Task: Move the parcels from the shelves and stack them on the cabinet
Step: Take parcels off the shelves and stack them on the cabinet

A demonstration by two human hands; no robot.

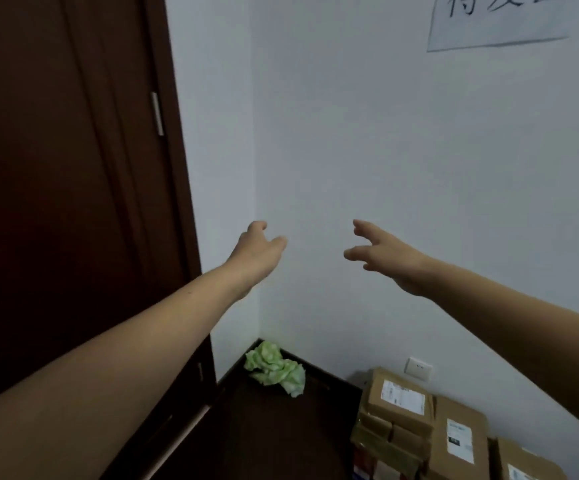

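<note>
Parcels point(399, 410) sit stacked low at our right by the wall point(385, 133); our left hand point(258, 252) and right hand point(385, 254) hover empty, fingers loose. Reaching without looking, we might topple them

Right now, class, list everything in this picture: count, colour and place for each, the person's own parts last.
door: one, dark brown, left side
hinge: one, silver, on the door's edge
paper sign: one, white, high on the right wall
crumpled wrap: one, light green, floor corner
wall socket: one, white, low on the wall
parcels: at least four, brown cardboard, stacked bottom right
left hand: one, bare, empty, reaching forward
right hand: one, bare, empty, reaching forward
</note>
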